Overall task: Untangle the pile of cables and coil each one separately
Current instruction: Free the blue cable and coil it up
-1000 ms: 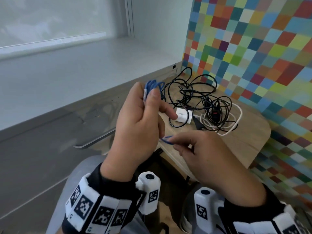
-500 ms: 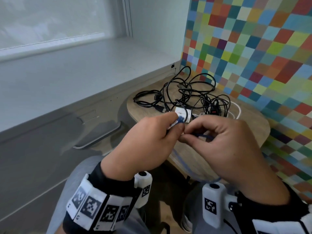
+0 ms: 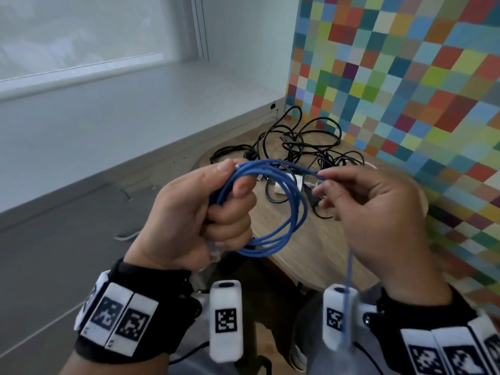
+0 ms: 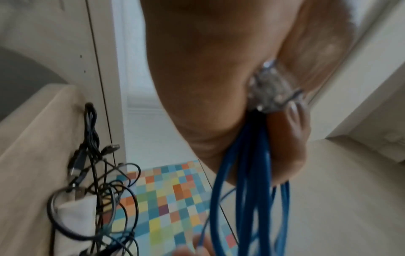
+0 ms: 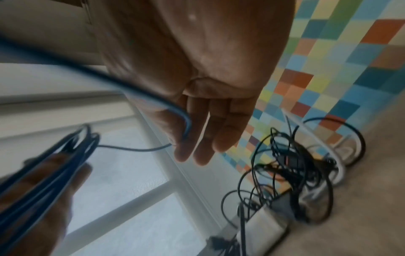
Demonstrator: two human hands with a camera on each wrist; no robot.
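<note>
A blue network cable (image 3: 296,212) hangs in several loops from my left hand (image 3: 232,185), which grips the bundle in a fist above the table's near edge. Its clear plug (image 4: 269,90) sticks out below the fist, and the loops (image 4: 252,173) drop past the fingers. My right hand (image 3: 322,180) pinches the same cable just right of the coil. The free tail (image 3: 349,280) falls past the right wrist. In the right wrist view the blue strand (image 5: 153,98) crosses the palm to the fingers (image 5: 197,143). A tangle of black cables (image 3: 297,147) lies on the table behind.
The small wooden table (image 3: 324,253) stands against a multicoloured checked wall (image 3: 405,90). A white adapter (image 5: 260,223) and a white cable (image 5: 337,166) lie in the black tangle (image 5: 295,173). A grey window ledge (image 3: 108,117) runs along the left.
Half a second ago both hands met low with the blue cable pinched between them. Now they have risen and parted, and the coil hangs open from my left fist.
</note>
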